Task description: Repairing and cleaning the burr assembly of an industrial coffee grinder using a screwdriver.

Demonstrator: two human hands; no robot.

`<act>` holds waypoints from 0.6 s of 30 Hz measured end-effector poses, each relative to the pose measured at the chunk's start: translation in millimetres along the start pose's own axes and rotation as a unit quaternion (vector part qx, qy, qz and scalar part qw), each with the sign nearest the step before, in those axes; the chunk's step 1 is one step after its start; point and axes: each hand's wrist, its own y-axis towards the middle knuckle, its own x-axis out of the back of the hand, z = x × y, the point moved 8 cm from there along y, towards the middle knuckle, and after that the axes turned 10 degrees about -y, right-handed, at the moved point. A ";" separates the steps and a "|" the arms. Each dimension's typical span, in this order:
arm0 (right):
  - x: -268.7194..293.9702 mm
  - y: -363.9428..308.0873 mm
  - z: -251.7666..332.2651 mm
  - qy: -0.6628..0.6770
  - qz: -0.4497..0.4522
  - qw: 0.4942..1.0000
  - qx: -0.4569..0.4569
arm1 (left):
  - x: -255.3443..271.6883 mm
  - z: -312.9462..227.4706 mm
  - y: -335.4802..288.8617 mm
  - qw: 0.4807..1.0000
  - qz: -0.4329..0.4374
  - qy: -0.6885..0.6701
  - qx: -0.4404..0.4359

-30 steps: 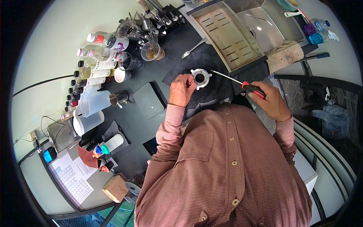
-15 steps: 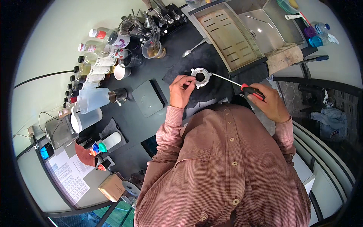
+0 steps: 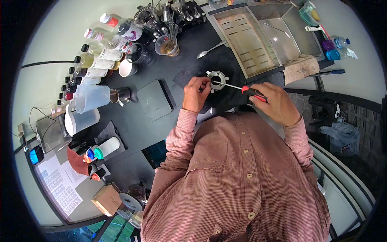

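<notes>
A round metal ring [image 3: 221, 86] with small tabs and a dark centre hole lies on a black cloth [image 3: 231, 66]. My right hand [image 3: 278, 104] is wrapped around the red and black handle of a screwdriver [image 3: 249, 91]. Its thin shaft crosses the ring, and the tip ends near the fingertips of the other hand. At the ring's left edge, my left hand [image 3: 196, 96] has its fingers bunched in a pinch. Something dark shows beneath those fingers, too small and covered to name.
A flat scale [image 3: 154, 101] lies left of my left hand. Beyond the cloth are a spoon [image 3: 209, 50] and a metal sink [image 3: 278, 38] with a slotted tray [image 3: 246, 40]. Bottles [image 3: 94, 62], a plastic jug [image 3: 92, 99] and a steel pitcher [image 3: 120, 96] line the left side.
The screwdriver tip has moved from the ring's right edge across the ring to my left fingertips. My right hand has come further left, and the whole view has shifted slightly.
</notes>
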 end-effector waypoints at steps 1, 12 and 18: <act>0.2 2.4 2.2 -0.019 0.011 1.000 0.001 | -0.9 -1.6 0.1 1.000 0.010 0.010 -0.010; 5.9 23.0 25.1 -0.083 0.057 0.995 -0.008 | 2.7 4.4 -2.2 0.999 -0.009 -0.026 -0.026; 11.5 31.0 36.1 -0.097 0.064 0.993 0.006 | 2.5 7.3 -0.2 1.000 -0.006 -0.025 -0.013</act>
